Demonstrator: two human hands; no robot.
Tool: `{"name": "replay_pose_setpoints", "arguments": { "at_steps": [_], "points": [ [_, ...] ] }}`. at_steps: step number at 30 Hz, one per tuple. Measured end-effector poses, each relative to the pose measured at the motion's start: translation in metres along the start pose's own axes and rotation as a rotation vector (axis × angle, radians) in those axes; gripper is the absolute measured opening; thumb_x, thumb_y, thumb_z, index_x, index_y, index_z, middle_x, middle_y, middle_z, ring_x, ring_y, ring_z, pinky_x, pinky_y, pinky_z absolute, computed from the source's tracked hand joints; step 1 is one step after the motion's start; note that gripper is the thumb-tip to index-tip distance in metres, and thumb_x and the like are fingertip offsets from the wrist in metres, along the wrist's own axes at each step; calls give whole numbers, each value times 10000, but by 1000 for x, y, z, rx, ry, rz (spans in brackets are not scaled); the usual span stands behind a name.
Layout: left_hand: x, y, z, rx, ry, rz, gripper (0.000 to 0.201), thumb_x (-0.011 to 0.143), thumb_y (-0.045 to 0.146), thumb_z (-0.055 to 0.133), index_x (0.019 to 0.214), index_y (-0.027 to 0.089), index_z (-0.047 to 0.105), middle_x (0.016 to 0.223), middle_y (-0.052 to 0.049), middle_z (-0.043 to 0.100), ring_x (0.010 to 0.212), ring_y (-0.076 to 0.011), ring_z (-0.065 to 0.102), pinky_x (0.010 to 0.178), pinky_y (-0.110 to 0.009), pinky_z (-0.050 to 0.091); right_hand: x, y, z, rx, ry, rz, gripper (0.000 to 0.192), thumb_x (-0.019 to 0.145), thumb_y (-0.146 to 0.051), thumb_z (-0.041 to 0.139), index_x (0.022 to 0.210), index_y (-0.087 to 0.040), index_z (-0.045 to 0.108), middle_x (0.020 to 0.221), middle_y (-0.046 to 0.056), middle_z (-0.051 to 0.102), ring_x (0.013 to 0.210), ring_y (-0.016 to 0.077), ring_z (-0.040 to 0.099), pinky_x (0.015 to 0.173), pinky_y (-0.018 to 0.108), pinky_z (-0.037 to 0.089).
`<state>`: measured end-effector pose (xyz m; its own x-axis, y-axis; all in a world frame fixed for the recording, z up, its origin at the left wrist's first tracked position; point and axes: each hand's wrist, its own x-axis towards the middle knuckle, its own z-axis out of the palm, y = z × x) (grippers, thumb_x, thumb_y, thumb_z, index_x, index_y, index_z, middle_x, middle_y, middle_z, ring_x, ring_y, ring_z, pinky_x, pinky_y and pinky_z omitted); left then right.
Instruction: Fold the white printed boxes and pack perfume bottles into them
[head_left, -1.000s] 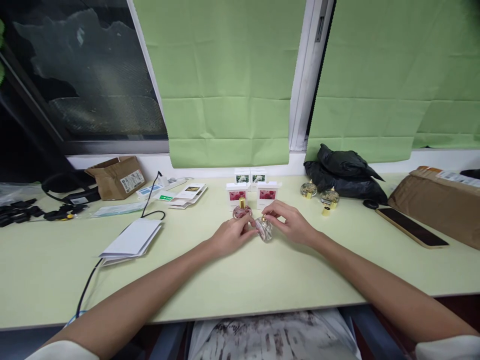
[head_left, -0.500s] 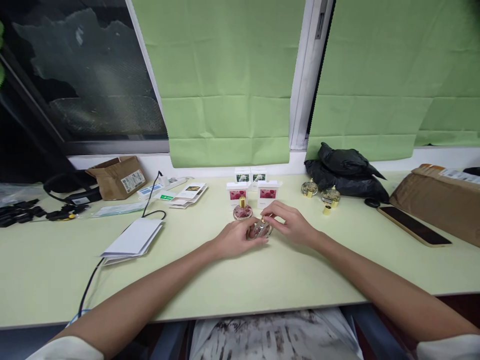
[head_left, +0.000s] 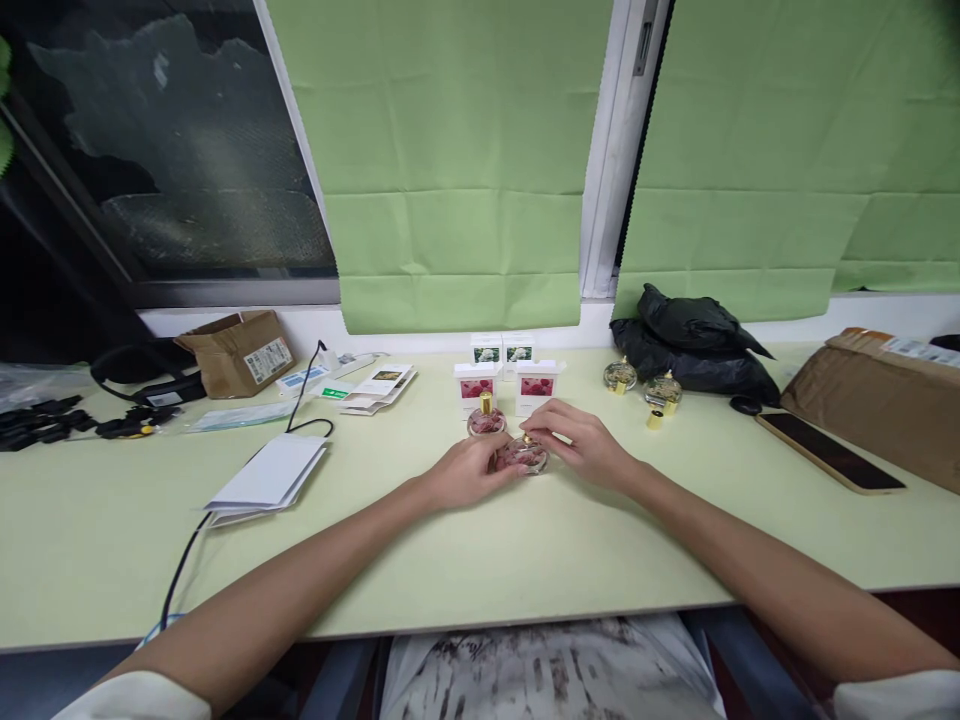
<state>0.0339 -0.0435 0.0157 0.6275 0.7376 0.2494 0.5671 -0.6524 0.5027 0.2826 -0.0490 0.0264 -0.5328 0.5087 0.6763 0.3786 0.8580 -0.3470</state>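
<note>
A round glass perfume bottle (head_left: 528,457) with pinkish contents sits at the middle of the table. My left hand (head_left: 466,473) grips it from the left, thumb in front. From the right, the fingertips of my right hand (head_left: 589,445) pinch the gold neck at its top; those fingers partly hide the neck, so I cannot tell if a cap is in them. Just behind stands a second pink perfume bottle (head_left: 487,420) with a tall gold cap. Two white boxes with pink flower pictures, a left one (head_left: 477,384) and a right one (head_left: 535,388), stand further back.
White-flower boxes (head_left: 519,352) stand behind the pink ones. At right are two gold-topped bottles (head_left: 663,391), a loose gold cap (head_left: 655,420), black plastic bags (head_left: 690,350), a phone (head_left: 829,452) and a cardboard box (head_left: 877,400). Folded white cards (head_left: 266,475) and a black cable (head_left: 180,570) lie left.
The bottle between my hands has tipped a little and now shows more of its pink contents. My left thumb has shifted slightly; my right fingers stay at the neck.
</note>
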Motion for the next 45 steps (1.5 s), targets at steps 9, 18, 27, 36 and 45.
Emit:
{"name": "replay_pose_setpoints", "arguments": {
  "at_steps": [9,18,27,36,45],
  "points": [
    [0,2,0,17,-13,-15,447,991,648,536,972,211,630,781,-2,616,688,-185,544,623,-292,354,-1,2,-1,44,-8,14,244,1094,-271,506,1229,-273,709,1083,83,690,960,207,672,838,348,553],
    [0,-1,1,34,-7,7,406,1011,604,530,978,212,631,812,-8,639,718,-190,567,645,-295,365,0,4,2,136,18,143,193,1070,-291,563,1191,-261,710,1095,72,735,970,213,694,844,350,560],
    [0,0,1,21,-5,7,400,1004,596,536,1023,214,652,796,-10,643,701,-194,570,638,-298,364,-1,4,1,101,5,55,194,1081,-276,521,1138,-256,706,1048,80,715,957,219,684,849,371,560],
    [0,0,0,5,-5,17,411,1004,608,528,1029,217,650,820,-14,645,724,-195,575,652,-304,380,1,4,-2,26,-52,23,221,1085,-250,497,1151,-259,707,1110,90,745,998,227,702,867,368,571],
    [1,-2,1,1,-8,7,403,999,607,530,942,216,608,760,-1,612,673,-185,550,626,-298,362,3,11,-2,47,-43,57,217,1077,-254,516,1092,-252,733,1039,74,758,952,223,715,858,365,576]
  ]
}}
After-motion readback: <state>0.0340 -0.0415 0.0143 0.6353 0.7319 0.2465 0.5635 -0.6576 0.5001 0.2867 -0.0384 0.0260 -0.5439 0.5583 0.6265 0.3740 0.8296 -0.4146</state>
